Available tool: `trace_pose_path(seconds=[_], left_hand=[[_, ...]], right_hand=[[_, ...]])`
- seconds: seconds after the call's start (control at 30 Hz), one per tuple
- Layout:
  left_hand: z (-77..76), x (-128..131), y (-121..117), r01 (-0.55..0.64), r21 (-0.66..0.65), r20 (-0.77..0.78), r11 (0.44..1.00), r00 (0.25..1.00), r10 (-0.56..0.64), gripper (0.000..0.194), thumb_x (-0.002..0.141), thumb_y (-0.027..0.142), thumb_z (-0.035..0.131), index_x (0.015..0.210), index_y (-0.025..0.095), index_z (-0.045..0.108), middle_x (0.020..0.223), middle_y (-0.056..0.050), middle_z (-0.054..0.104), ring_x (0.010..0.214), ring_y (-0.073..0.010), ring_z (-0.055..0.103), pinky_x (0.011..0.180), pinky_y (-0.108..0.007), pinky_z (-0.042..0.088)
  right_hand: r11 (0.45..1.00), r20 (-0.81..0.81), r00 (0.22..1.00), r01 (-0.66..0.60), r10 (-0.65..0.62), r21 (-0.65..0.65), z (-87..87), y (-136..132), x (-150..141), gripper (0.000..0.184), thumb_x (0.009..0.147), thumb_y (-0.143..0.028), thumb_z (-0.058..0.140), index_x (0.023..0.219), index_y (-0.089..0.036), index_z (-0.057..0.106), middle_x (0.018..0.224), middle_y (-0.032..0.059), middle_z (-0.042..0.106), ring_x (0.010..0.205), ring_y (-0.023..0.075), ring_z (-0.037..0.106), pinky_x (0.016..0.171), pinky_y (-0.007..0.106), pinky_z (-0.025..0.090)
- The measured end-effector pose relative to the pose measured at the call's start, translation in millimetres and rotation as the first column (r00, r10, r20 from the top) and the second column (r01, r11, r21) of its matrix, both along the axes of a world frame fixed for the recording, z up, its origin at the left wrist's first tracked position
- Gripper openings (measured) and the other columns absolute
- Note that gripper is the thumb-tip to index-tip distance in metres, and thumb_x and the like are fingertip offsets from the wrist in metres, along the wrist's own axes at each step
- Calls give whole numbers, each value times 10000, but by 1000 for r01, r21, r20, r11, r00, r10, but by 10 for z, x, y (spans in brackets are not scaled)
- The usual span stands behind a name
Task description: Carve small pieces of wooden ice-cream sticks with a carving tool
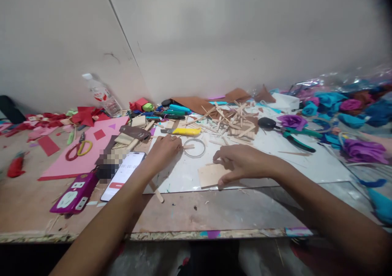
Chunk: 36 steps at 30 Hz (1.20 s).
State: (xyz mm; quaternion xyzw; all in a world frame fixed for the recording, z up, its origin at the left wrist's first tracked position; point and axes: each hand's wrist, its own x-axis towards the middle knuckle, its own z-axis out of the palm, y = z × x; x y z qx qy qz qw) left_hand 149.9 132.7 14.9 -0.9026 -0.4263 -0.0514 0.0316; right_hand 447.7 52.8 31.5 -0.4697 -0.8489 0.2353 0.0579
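Observation:
My right hand spans a small flat wooden panel, thumb at its near edge and fingers curled over its far edge. The panel seems built of pale wood strips. To the left, my left hand rests on the white sheet with its fingers curled together; what they hold, if anything, is hidden. A short wooden stick sticks out by its fingertips, reaching into a thin round ring. Just beyond lies a yellow utility knife.
Loose wooden sticks are heaped behind the hands. Green-handled pliers lie right, near purple and blue paper flowers. A phone, purple case, scissors and water bottle stand or lie left.

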Motion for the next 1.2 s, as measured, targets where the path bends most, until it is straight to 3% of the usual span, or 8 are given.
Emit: trace_pose_path(seconds=[0.2, 0.33, 0.5, 0.63, 0.7, 0.83, 0.97, 1.2], left_hand=[[16, 11, -73, 117, 52, 169, 992, 978, -124, 182, 1013, 109, 525, 998, 157, 700, 1049, -106, 727, 1027, -276, 683, 891, -405, 532], [-32, 131, -256, 207, 78, 273, 975, 936, -220, 197, 1053, 144, 491, 1078, 159, 686, 1039, -88, 712, 942, -218, 693, 839, -348, 556], [-130, 374, -505, 439, 244, 386, 865, 774, -501, 214, 1084, 192, 489, 1020, 149, 688, 932, -72, 696, 847, -180, 670, 760, -299, 560], [-162, 442, -598, 541, 134, 399, 830, 738, -545, 213, 1073, 171, 524, 918, 164, 669, 921, -53, 677, 851, -168, 632, 746, -292, 530], [-156, 425, -603, 534, 79, 391, 842, 760, -519, 169, 1073, 179, 531, 991, 167, 678, 1003, -71, 689, 937, -191, 630, 815, -328, 540], [-141, 375, -571, 517, 48, 370, 855, 786, -496, 154, 1073, 182, 522, 1080, 173, 676, 1161, -106, 696, 1076, -233, 616, 912, -385, 544], [-169, 347, -513, 563, 42, 343, 826, 768, -541, 155, 1068, 166, 532, 1027, 188, 680, 1157, -91, 714, 1068, -231, 602, 867, -358, 538], [-228, 364, -496, 464, 158, 271, 872, 828, -490, 200, 996, 82, 566, 860, 181, 673, 1146, -99, 689, 1003, -234, 598, 837, -362, 511]], right_hand=[[988, 19, 999, -38, 35, 151, -64, -75, -166, 516, 887, -648, 733, 1149, -203, 721, 1001, 72, 698, 829, 240, 643, 656, 313, 384], [933, -293, 956, 102, 4, 346, -77, -49, -132, 397, 1009, -528, 650, 1192, -184, 727, 1071, 97, 737, 903, 224, 681, 753, 323, 464], [849, -742, 651, 474, -159, 234, 35, 36, 8, 398, 1057, -524, 575, 942, -191, 760, 796, 38, 684, 664, 147, 590, 598, 293, 414], [888, -903, 297, 430, -310, -164, 117, 69, 23, 558, 1012, -714, 503, 916, -213, 728, 700, -11, 577, 409, 77, 294, 434, 285, 254], [891, -910, 249, 400, -333, -216, 133, 71, 20, 617, 1011, -765, 424, 927, -222, 704, 682, -18, 567, 386, 70, 240, 429, 285, 258], [890, -798, 554, 452, -236, 50, 89, 60, 42, 504, 1057, -637, 484, 963, -209, 734, 748, 28, 657, 523, 125, 493, 515, 283, 363], [940, -325, 943, 169, -67, 297, -12, 58, 58, 328, 1022, -460, 637, 1076, -172, 786, 938, 80, 783, 847, 208, 691, 749, 307, 449], [998, -115, 991, -64, 67, 30, 6, 6, -12, 289, 981, -301, 674, 1232, -182, 756, 824, 26, 755, 704, 153, 638, 682, 256, 380]])
